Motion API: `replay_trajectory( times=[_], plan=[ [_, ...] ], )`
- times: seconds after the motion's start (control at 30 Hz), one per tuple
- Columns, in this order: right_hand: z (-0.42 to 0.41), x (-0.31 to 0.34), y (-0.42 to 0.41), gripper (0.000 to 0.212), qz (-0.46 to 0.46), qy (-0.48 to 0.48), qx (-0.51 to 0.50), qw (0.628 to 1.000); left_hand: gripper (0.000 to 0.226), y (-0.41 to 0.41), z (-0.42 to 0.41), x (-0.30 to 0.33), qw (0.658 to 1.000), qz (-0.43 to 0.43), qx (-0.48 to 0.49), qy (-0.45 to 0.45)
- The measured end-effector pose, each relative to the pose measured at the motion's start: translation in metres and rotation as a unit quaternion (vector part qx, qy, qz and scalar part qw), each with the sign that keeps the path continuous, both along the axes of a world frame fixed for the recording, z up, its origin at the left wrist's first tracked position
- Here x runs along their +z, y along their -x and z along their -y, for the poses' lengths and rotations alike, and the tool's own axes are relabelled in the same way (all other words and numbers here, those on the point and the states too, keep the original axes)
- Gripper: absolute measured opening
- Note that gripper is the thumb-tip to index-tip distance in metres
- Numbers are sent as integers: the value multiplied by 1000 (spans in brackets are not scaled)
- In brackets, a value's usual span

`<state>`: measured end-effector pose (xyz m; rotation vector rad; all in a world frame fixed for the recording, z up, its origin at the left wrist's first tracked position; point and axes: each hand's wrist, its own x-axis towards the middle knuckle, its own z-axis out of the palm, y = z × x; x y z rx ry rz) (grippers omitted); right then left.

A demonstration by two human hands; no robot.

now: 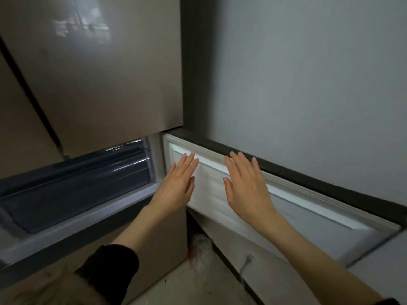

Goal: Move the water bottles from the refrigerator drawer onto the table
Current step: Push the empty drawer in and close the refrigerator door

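A brown refrigerator fills the left side, and its lower compartment stands open. Inside it is a dark translucent drawer [72, 190]; no water bottles show in it. The compartment's door [308, 212] is swung out to the right, with its white inner liner and rubber seal facing me. My left hand [178, 183] and my right hand [246, 186] are both flat, fingers spread, in front of that white liner near its hinge end. Neither hand holds anything. Whether the palms touch the liner I cannot tell. No table is in view.
The closed upper refrigerator door [99, 69] hangs above the opening. A grey wall [308, 73] stands to the right. Below the open door lie a plastic bag [201, 247] and a grey cable [245, 264] on the pale floor.
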<state>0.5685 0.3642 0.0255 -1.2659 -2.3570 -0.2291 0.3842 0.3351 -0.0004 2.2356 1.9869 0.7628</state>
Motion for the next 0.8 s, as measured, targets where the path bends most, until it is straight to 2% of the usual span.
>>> replay_trajectory(
  times=[0.13,0.3,0.43,0.57,0.8],
  plan=[
    [6,14,-77,48,-4,-10,-91,996,56,-78,-23,26,996,-60,-70,-6],
    [15,8,-131,54,25,95,-152,983,58,-138,-31,27,985,-126,-90,80],
    [24,3,-135,53,18,111,-147,983,56,-147,-27,24,986,-117,-55,106],
    [39,12,-129,53,48,120,-149,980,51,-144,-14,31,988,-91,-55,116],
    [99,27,-106,41,100,132,-87,982,50,-106,45,21,992,-28,-65,105]
  ],
)
